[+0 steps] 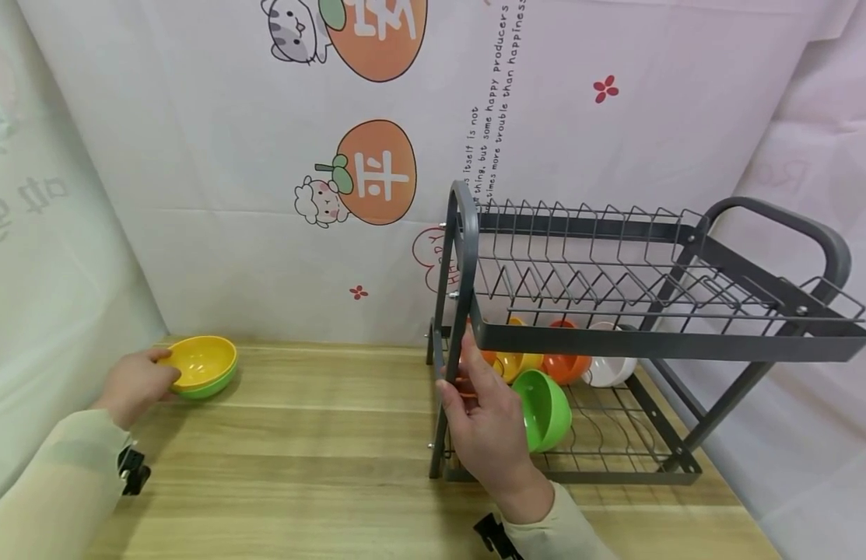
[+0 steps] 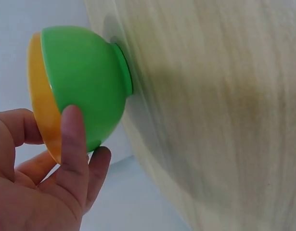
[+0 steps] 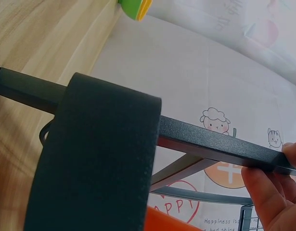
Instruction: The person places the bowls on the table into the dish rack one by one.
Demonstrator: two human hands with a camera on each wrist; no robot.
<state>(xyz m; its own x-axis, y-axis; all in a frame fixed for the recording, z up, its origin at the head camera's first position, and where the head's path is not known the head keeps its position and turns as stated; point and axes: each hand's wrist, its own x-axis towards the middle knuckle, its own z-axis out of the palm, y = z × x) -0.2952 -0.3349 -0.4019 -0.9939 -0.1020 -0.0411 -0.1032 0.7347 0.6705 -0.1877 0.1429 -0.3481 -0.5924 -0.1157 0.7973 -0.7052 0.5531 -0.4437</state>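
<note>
At the left end of the table, my left hand (image 1: 133,384) grips a yellow bowl (image 1: 200,359) nested in a green bowl (image 2: 85,79). Its thumb is at the yellow rim, and other fingers lie against the green side. The green foot is at or just above the wood; I cannot tell if they touch. My right hand (image 1: 490,432) holds the left front post of a dark grey two-tier dish rack (image 1: 594,340), thumb on one side and fingers on the other. That post (image 3: 220,144) crosses the right wrist view.
On the rack's lower tier are a tilted green bowl (image 1: 552,412), an orange bowl (image 1: 567,367), a yellow bowl (image 1: 518,364) and a white bowl (image 1: 611,371). Another orange bowl is partly hidden by my right hand. Printed cloth (image 1: 215,117) hangs behind the wooden table (image 1: 299,443).
</note>
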